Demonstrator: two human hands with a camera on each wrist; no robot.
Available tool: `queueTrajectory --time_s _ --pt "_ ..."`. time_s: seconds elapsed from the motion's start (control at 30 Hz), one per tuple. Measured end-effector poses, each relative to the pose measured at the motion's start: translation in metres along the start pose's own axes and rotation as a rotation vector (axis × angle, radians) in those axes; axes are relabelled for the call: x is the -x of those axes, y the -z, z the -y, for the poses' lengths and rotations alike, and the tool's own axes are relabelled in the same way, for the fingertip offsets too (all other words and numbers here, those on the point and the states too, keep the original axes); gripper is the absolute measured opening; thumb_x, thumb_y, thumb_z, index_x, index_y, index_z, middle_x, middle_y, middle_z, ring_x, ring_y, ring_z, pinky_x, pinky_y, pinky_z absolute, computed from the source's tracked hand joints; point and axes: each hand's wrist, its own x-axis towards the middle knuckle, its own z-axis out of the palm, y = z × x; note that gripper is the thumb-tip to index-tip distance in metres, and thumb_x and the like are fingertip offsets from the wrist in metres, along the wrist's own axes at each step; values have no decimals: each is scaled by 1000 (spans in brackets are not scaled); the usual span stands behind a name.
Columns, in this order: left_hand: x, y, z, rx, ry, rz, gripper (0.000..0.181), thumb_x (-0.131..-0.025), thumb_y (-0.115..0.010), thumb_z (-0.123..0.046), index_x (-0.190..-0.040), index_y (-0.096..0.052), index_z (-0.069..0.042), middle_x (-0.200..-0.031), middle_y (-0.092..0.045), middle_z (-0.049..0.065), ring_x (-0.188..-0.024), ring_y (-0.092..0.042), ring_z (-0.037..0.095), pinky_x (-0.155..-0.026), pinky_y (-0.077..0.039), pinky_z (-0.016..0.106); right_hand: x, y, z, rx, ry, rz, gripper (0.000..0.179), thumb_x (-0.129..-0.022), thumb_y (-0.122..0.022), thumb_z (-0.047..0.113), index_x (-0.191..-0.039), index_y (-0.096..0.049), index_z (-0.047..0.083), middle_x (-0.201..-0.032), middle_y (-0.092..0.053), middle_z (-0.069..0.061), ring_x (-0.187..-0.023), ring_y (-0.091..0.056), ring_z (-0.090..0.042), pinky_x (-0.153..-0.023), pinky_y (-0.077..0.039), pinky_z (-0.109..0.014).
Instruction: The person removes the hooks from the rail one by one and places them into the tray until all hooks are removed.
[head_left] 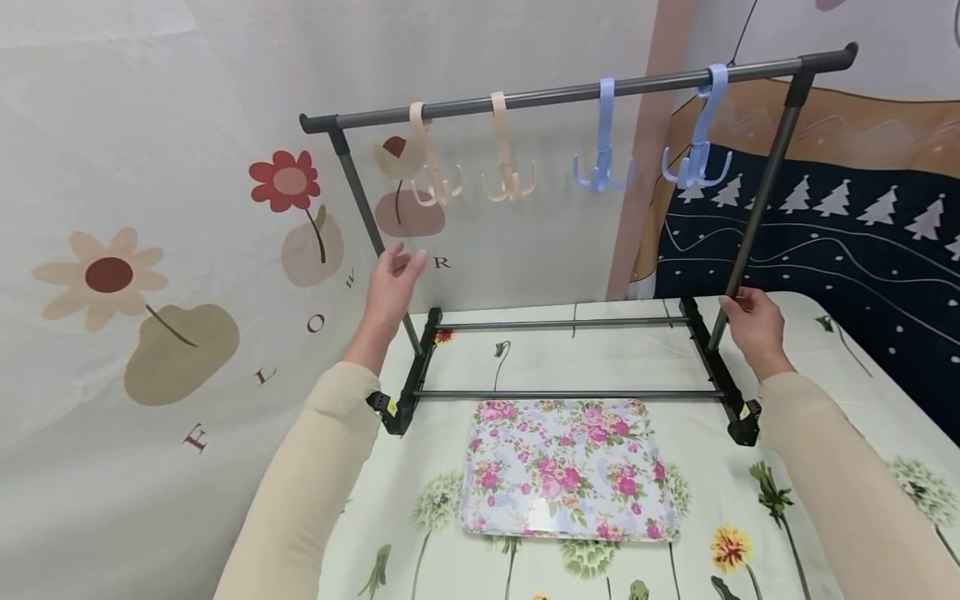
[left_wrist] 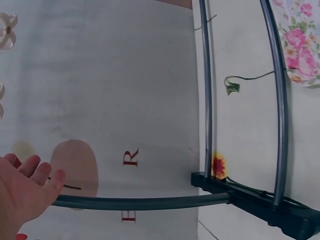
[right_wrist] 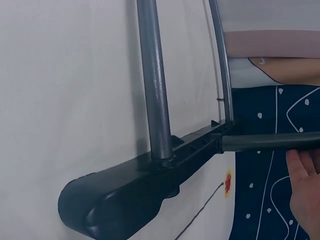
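Observation:
A dark grey clothes rack [head_left: 570,395] stands on the table, its top rail [head_left: 555,97] carrying two beige hooks [head_left: 510,158] and two light blue hooks [head_left: 602,142]. My right hand [head_left: 757,330] grips the rack's right post [head_left: 763,196] low down, thumb across the front; in the right wrist view its fingers [right_wrist: 296,165] meet the post's underside. At the left post [head_left: 360,196], my left hand [head_left: 390,292] is raised with relaxed, parted fingers and holds nothing. The left wrist view shows its fingertips [left_wrist: 58,176] beside that post.
A floral-patterned flat tray or board [head_left: 566,471] lies in front of the rack's lower bars. The black base feet [head_left: 405,404] rest on a flower-print tablecloth [head_left: 390,508]. Behind is a wall covering [head_left: 150,83] with printed flowers; a dark tree-print cloth [head_left: 862,267] hangs at the right.

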Motion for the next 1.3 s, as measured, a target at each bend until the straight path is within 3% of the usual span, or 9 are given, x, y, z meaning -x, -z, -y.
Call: queueTrajectory --time_s 0.47,0.77,1.1,1.3 --pt "-17 8 -40 8 -46 -90 77 -95 -58 -56 -155 -30 -17 -149 -44 7 -138 -40 17 -112 -33 35 0 0 -1 8 -14 8 52 -106 -45 35 -141 -46 -3 -138 -52 -24 -124 -48 -38 -103 -39 -52" --pt "-20 11 -64 28 -64 -126 73 -95 -60 -54 -153 -34 -20 -147 -46 5 -136 -42 14 -111 -34 33 -2 0 -3 9 -18 18 53 -106 -44 36 -142 -45 -4 -140 -51 -25 -126 -47 -39 -105 -38 -54" --pt "-29 5 -84 55 -108 -177 68 -94 -64 -49 -150 -40 -20 -144 -50 4 -131 -46 11 -109 -37 29 -3 0 -4 6 -36 10 54 -105 -46 38 -141 -47 -3 -139 -51 -24 -124 -47 -38 -104 -38 -54" --pt "-35 -2 -98 69 -100 -230 62 -93 -67 -45 -146 -46 -19 -137 -54 3 -125 -49 11 -105 -39 25 -2 0 -3 -3 -38 -2 51 -104 -50 37 -138 -50 0 -137 -53 -22 -122 -49 -35 -103 -39 -55"
